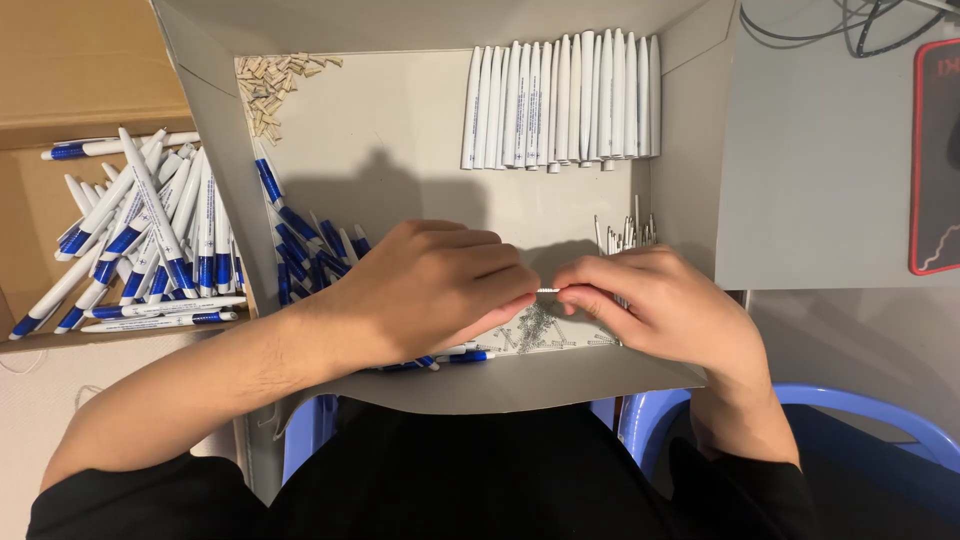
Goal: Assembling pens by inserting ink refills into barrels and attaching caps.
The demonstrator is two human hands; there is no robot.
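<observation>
Over grey tray (400,130): both hands (545,290) pinch small spring (547,290).

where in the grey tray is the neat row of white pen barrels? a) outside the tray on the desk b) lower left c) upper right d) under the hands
c: the white pen barrels stand side by side in a tidy row at the upper right of the grey tray, well above the left hand and right hand, which meet at a small thin part low in the tray.
</observation>
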